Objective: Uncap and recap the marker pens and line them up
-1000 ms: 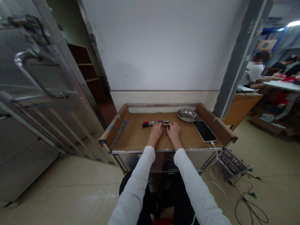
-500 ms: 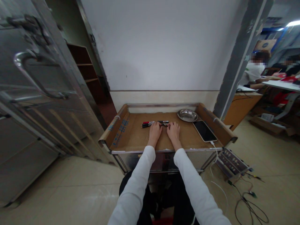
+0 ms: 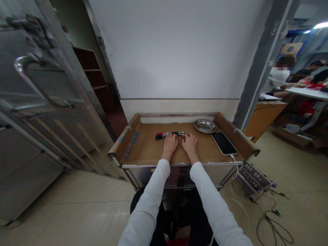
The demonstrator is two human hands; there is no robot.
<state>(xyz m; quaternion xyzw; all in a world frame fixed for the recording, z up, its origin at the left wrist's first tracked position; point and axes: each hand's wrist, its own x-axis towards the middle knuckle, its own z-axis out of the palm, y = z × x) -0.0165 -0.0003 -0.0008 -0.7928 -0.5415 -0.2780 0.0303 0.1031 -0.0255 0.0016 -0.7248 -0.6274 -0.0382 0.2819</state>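
Note:
My left hand rests palm down on the brown cardboard, fingers bent slightly and apart. Its fingertips are at the right ends of several black pens, partly covering them. A red pen lies just beyond these black pens. Beside it, my right hand is also palm down, with its fingers spread near the right ends of more black pens. These lie sideways just beyond the gap between both hands. I see no pen lifted; whether the fingertips press on any is hard to make out.
A round metal dish sits at the back right of the cardboard. In front of it lies a phone with a white cable. Raised cardboard sides edge the cart. A person sits at the far right.
The dark pen that showed between my hands is no longer seen there; bare cardboard shows in that gap. The fingers shifted slightly, and the black pens beyond are more exposed.

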